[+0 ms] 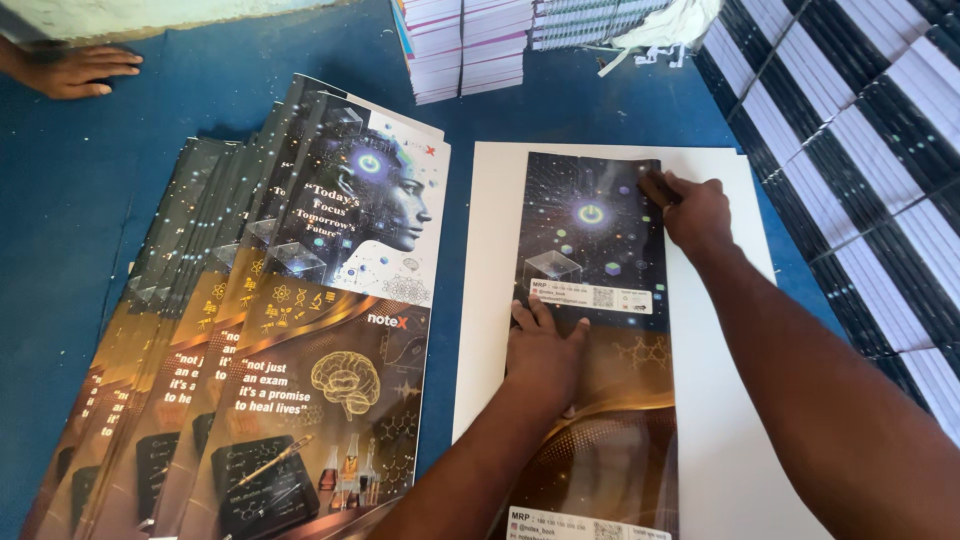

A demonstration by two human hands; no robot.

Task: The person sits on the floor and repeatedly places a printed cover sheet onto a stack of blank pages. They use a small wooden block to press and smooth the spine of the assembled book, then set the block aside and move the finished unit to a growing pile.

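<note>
A long glossy printed cover sheet (590, 260), dark blue at the far end and brown-gold at the near end, lies flat on a white board (720, 420). My left hand (545, 355) presses palm-down on the sheet's middle, fingers spread. My right hand (695, 212) pinches the sheet's far right corner, fingers on its edge. Left of the board, a fanned stack of similar printed covers (300, 330) rests on the blue surface.
Stacks of bound notebooks (465, 45) stand at the back. Rows of black-and-white notebook spines (860, 170) fill the right side. Another person's hand (75, 70) rests on the blue table (90, 180) at far left. Crumpled white paper (665, 30) lies at the back.
</note>
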